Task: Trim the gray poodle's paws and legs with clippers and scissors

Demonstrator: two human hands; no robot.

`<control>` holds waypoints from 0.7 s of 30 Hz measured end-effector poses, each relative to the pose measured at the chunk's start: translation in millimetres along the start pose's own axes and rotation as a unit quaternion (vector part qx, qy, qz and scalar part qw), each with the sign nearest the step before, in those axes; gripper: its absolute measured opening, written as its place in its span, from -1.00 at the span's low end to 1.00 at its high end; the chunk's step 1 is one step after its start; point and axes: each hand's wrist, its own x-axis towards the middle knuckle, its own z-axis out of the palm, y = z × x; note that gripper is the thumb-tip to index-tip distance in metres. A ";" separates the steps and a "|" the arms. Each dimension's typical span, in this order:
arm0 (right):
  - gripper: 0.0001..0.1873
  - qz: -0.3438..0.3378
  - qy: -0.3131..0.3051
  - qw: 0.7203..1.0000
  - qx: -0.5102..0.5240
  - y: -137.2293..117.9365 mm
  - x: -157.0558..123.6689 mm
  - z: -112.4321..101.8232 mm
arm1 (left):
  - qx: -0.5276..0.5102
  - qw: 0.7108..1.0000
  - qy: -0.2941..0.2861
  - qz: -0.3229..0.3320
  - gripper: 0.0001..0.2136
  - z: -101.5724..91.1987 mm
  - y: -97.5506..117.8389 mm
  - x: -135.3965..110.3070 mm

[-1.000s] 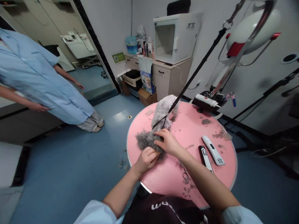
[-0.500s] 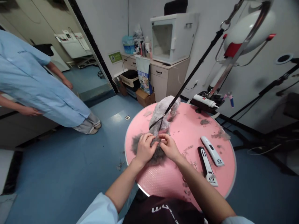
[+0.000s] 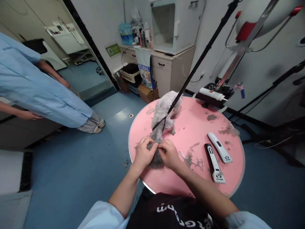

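A small grey dog (image 3: 164,114) lies on the round pink table (image 3: 190,133), tied by a black leash (image 3: 195,66) that runs up to the right. My left hand (image 3: 143,154) and my right hand (image 3: 169,154) are both closed on the dark fluffy fur of the dog's head (image 3: 156,159) at the table's near left edge, fingers pinched together over it. Small scissors (image 3: 192,160) lie just right of my right hand. A black clipper (image 3: 213,163) and a white clipper (image 3: 219,148) lie further right.
Clumps of cut fur (image 3: 227,130) are scattered on the table. A person in a light blue coat (image 3: 40,92) stands at the left on the blue floor. A cabinet with a white dryer box (image 3: 175,24) stands behind. A stand dryer (image 3: 257,22) hangs at top right.
My hands have drawn together and nearer to me over the dog's head fur. The scissors now show beside my right hand. The view has tilted down slightly.
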 end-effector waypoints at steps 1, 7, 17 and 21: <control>-0.83 -0.025 0.018 0.999 -0.009 -1.0 -6.0 2.1 | 0.002 1.000 -0.007 -0.009 -0.97 -0.7 1.2 0.7; -0.86 0.071 0.022 0.993 0.095 2.3 -12.8 -0.5 | -0.001 0.999 -0.044 0.008 -0.90 -0.7 -0.2 1.2; -0.78 0.195 -0.006 0.967 0.165 20.4 21.7 2.3 | 0.013 0.997 0.029 0.066 -0.86 7.7 -2.5 -10.7; -0.89 0.142 -0.016 0.977 0.158 10.8 22.2 -5.7 | 0.022 0.995 0.043 0.090 -0.88 8.1 -6.6 -14.3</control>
